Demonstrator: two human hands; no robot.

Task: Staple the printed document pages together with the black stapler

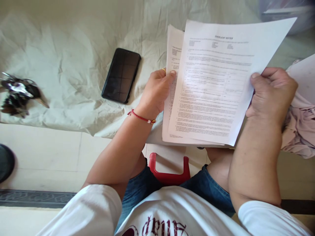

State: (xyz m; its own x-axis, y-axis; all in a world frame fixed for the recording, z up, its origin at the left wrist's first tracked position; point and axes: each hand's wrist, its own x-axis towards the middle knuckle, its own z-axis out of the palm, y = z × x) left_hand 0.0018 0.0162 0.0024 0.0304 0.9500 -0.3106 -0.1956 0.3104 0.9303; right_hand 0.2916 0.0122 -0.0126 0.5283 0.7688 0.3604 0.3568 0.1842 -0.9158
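Observation:
A printed sheet of paper headed "OVERLEAF NOTES" is held up in front of me, its right edge pinched by my right hand between thumb and fingers. Beneath and to the left of it is a stack of printed sheets, partly covered by the top sheet. My left hand, with a red string bracelet at the wrist, is closed on the left edge of that stack, thumb on top. Left of my left hand lies a black smartphone, screen up and dark, on the cloth.
A crinkled pale green cloth covers the surface. A bunch of keys lies far left. Pink fabric is at the right under a white sheet, and a clear plastic item sits at the top right. A red stool shows between my legs.

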